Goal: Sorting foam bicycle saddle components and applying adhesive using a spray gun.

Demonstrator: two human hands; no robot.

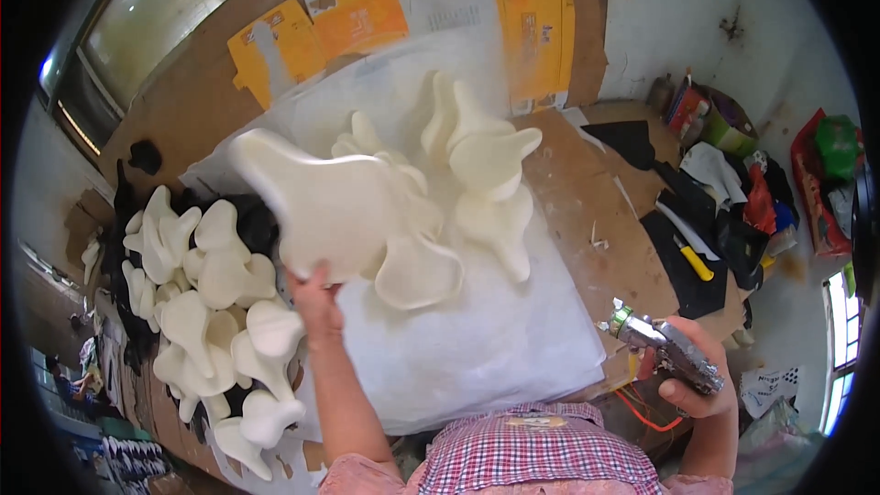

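My left hand (318, 304) grips the rear edge of a cream foam saddle pad (335, 206) and holds it up over the white sheet (440, 367), its narrow nose toward the far left. The raised pad is slightly blurred. At the right, my right hand (701, 362) is wrapped round a metal spray gun (665, 346) with a green ring near its nozzle, which faces left. Beyond and beside the held pad, more saddle pads (495, 156) lie on the sheet, some overlapping. One wide pad (419, 273) sits just right of the held one, partly covered by it.
Several foam pads (220, 339) are heaped at the left. Yellow cardboard pieces (536, 27) line the table's far side. On the right lie a yellow-handled knife (694, 258), black sheet pieces (674, 266) and a cluttered box (724, 119). An orange hose (646, 412) runs below the spray gun.
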